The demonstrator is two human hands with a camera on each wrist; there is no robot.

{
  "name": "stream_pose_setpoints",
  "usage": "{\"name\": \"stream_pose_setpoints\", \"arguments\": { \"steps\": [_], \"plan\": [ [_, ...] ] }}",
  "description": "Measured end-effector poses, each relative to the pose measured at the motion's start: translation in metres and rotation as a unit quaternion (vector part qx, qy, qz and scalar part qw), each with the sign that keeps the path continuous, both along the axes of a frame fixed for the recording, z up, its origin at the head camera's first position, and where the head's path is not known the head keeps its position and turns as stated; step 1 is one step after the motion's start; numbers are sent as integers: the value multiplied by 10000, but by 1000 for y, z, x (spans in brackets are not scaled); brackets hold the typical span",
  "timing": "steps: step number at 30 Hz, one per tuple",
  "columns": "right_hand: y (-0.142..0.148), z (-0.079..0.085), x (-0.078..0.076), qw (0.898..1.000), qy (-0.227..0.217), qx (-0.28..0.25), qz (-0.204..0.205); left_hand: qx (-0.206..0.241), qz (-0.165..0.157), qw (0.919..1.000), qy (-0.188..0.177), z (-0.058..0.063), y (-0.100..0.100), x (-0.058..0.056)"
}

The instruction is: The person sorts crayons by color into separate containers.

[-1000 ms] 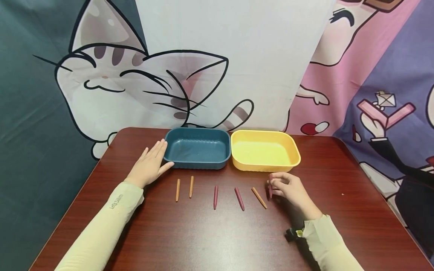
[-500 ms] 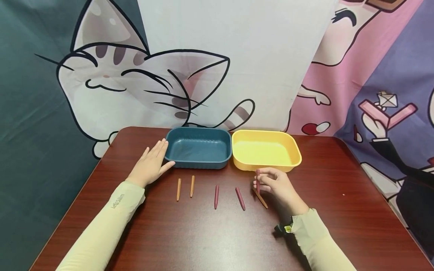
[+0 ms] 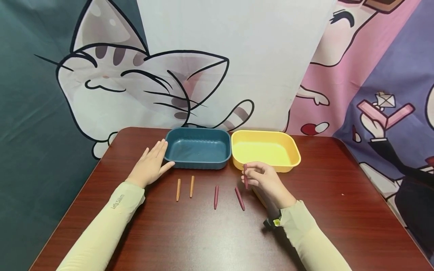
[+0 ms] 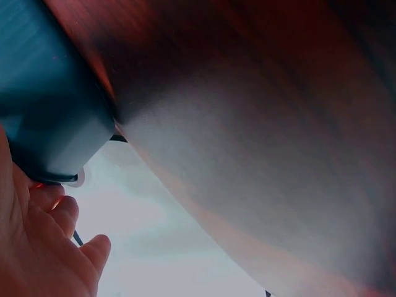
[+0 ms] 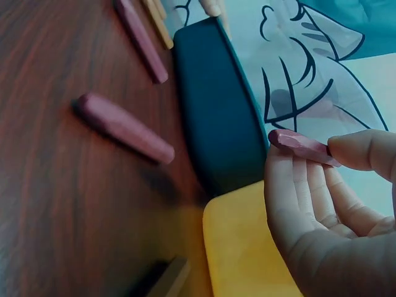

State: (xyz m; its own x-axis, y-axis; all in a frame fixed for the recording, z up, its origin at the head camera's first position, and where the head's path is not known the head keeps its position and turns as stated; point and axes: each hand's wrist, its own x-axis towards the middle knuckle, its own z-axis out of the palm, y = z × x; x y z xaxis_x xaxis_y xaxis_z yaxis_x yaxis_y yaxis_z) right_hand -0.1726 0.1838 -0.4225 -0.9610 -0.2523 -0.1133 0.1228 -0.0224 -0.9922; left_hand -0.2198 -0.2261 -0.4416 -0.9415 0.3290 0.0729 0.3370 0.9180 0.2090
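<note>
My right hand [image 3: 266, 182] pinches a dark red crayon [image 3: 245, 176] between thumb and fingers, held upright just before the front wall of the yellow tray [image 3: 284, 168]. In the right wrist view the pinched crayon [image 5: 303, 147] shows from the side, thumb on one end. Straight fingers of my left hand [image 3: 147, 165] rest against the left end of the blue tray [image 3: 196, 165]. Below my right hand lie a dark red crayon [image 3: 240, 198] and a partly covered orange crayon [image 3: 259, 197].
Another dark red crayon [image 3: 216, 197] lies left of centre on the brown table [image 3: 203, 241]. Two orange crayons, one [image 3: 191, 187] right of the other [image 3: 178, 190], lie before the blue tray. Behind the table hangs a cartoon cloth [image 3: 264, 56].
My right hand has moved left with the dark red crayon, passing over the orange crayon towards the middle. The left hand stays at the blue tray.
</note>
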Motion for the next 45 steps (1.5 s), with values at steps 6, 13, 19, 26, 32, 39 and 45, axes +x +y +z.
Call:
{"name": "stream_pose_setpoints", "arguments": {
  "steps": [6,13,19,26,32,39,45],
  "plan": [
    [-11,9,-10,10000,31,-69,-2,25,4,10000,7,-1,-1,1],
    [-26,19,-22,9998,17,-196,-94,46,7,10000,33,-2,-2,1],
    [-37,26,-32,9999,-4,-33,-122,51,3,10000,48,-2,-3,1],
    [-50,33,-46,9993,126,214,-271,110,20,9999,30,-2,-4,4],
    [-58,35,-58,9985,170,385,-339,143,19,9999,9,-3,-2,3],
    [-70,38,-74,9977,209,510,-397,135,43,9999,-20,-2,0,3],
    [-82,44,-89,9947,232,917,-393,165,20,9998,56,-1,1,2]
  ]
}}
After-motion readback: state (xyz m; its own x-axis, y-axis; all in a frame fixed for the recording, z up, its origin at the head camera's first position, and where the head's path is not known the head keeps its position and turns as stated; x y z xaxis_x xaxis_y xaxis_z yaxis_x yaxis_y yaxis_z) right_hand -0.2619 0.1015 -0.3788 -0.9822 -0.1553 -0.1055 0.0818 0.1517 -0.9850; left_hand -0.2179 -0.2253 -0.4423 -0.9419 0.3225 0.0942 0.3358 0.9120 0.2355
